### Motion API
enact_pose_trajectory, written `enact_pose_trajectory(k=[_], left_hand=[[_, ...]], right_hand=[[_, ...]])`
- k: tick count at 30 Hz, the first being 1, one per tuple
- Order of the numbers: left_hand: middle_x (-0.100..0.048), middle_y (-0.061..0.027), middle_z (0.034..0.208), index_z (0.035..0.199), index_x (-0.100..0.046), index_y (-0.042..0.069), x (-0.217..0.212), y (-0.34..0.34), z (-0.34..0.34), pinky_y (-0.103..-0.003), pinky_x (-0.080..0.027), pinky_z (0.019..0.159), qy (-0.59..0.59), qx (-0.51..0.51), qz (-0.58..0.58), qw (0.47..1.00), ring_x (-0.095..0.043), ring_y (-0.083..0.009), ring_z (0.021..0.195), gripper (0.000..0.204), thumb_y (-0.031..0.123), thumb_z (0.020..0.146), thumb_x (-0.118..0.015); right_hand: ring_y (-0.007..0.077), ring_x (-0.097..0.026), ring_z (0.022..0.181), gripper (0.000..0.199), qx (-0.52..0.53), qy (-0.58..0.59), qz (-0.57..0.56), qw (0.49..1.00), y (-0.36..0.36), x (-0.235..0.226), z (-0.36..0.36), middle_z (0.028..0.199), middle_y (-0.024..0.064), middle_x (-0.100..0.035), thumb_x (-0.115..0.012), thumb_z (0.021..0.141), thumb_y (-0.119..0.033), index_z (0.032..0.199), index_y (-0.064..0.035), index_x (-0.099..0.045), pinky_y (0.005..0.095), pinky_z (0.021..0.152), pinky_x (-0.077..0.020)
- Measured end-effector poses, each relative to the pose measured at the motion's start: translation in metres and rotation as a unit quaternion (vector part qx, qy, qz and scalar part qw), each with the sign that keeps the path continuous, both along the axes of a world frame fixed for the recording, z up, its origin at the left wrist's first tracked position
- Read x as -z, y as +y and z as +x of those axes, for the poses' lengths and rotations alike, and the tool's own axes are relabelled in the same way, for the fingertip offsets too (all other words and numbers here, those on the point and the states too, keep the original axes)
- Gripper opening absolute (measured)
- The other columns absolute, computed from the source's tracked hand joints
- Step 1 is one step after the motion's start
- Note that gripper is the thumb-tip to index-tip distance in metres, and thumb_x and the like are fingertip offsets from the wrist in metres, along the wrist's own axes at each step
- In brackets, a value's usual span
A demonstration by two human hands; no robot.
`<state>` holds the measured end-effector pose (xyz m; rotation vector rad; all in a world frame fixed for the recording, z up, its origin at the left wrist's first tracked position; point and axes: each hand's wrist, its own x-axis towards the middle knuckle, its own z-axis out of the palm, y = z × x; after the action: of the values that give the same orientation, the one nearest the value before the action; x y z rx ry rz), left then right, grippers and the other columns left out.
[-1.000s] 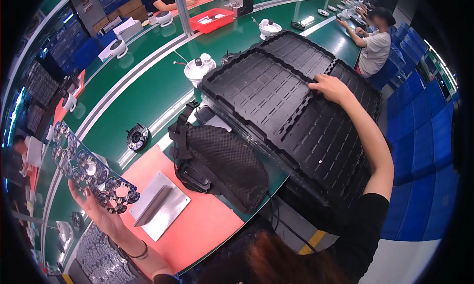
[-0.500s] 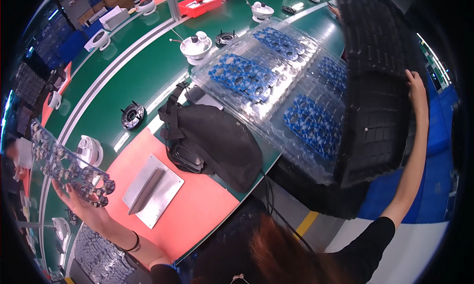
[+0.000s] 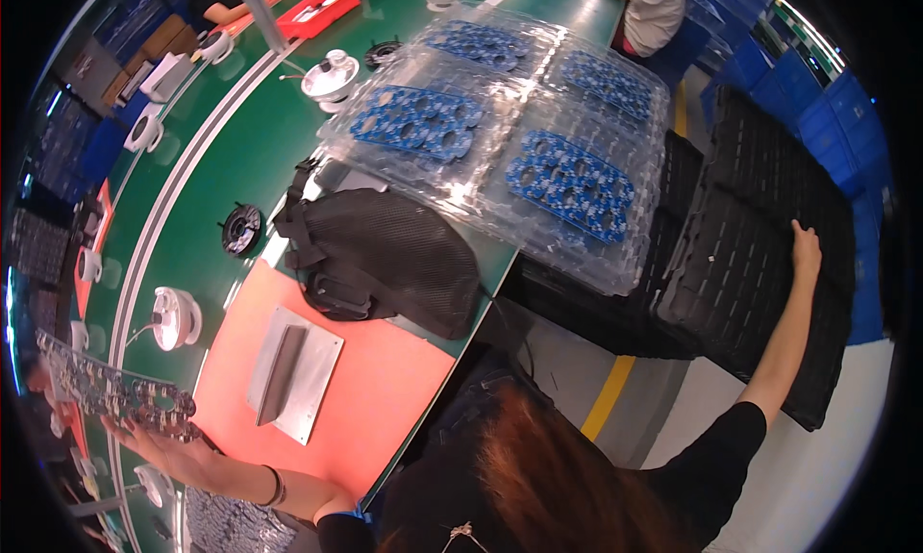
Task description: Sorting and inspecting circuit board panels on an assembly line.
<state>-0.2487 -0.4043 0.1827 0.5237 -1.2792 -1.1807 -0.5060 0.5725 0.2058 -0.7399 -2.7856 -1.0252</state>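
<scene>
At the left, my left hand (image 3: 159,444) holds up a circuit board panel (image 3: 123,391) with round cut-outs; its fingers grip the lower edge. On the far right my right hand (image 3: 806,248) grips the edge of a large black moulded plastic tray (image 3: 740,255), which hangs tilted beside the bench. Clear plastic trays (image 3: 490,183) stand between that tray and the green bench, with blue circuit board panels (image 3: 572,183) lying in their compartments. In front of me, a metal plate with an upright grip (image 3: 293,375) rests on an orange mat (image 3: 385,385).
A black bag (image 3: 385,260) lies between mat and trays. White domed housings (image 3: 176,319) and a black ring part (image 3: 241,229) stand on the green bench (image 3: 207,202). Farther off are a red bin (image 3: 319,12) and a seated person (image 3: 654,14). Black trays (image 3: 678,178) sit beside the clear ones.
My right hand has lowered the black tray and swung it away from the clear trays, uncovering more of them. My left hand still holds the circuit board panel, now slightly lower in view.
</scene>
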Motion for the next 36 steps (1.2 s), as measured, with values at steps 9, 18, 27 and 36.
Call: enact_pose_trajectory(k=[9, 18, 27, 36], left_hand=[[-0.05, -0.0042, 0.142, 0.147, -0.043, 0.02, 0.006, 0.002, -0.012, -0.025, -0.043, 0.081, -0.026, 0.011, 0.015, 0.999, -0.053, -0.0159, 0.12, 0.054, 0.02, 0.094, -0.055], [-0.048, 0.0, 0.145, 0.147, -0.042, 0.023, 0.008, 0.007, -0.018, -0.022, -0.038, 0.078, -0.024, 0.079, 0.021, 0.996, -0.052, -0.0136, 0.12, 0.056, 0.019, 0.094, -0.058], [-0.041, -0.013, 0.148, 0.151, -0.031, 0.011, 0.013, 0.008, -0.021, -0.048, -0.045, 0.107, -0.011, 0.182, 0.025, 0.983, -0.046, -0.029, 0.132, 0.055, 0.016, 0.1, -0.052], [-0.044, -0.0087, 0.147, 0.149, -0.039, 0.017, 0.011, 0.017, -0.022, -0.047, -0.041, 0.11, 0.011, 0.144, 0.047, 0.988, -0.046, -0.0257, 0.133, 0.052, 0.009, 0.099, -0.05]], right_hand=[[0.0354, -0.063, 0.111, 0.034, -0.012, -0.055, -0.094, 0.994, -0.021, 0.126, -0.003, 0.118, 0.0181, -0.061, -0.045, 0.101, -0.021, 0.13, -0.0299, -0.059, 0.0467, 0.085, -0.0559], [0.0369, -0.062, 0.113, 0.056, -0.066, -0.102, -0.197, 0.973, -0.128, 0.199, -0.065, 0.117, 0.0188, -0.062, -0.063, 0.086, -0.004, 0.135, -0.0274, -0.054, 0.047, 0.09, -0.0547], [0.0399, -0.064, 0.104, 0.024, -0.16, -0.006, -0.299, 0.941, -0.221, 0.199, -0.095, 0.106, 0.0227, -0.064, -0.064, 0.091, -0.024, 0.114, -0.0173, -0.066, 0.0491, 0.085, -0.0533], [0.04, -0.062, 0.101, 0.028, -0.236, 0.104, -0.294, 0.92, -0.204, 0.239, -0.096, 0.103, 0.0215, -0.062, -0.063, 0.091, -0.02, 0.119, -0.0184, -0.065, 0.0475, 0.087, -0.0518]])
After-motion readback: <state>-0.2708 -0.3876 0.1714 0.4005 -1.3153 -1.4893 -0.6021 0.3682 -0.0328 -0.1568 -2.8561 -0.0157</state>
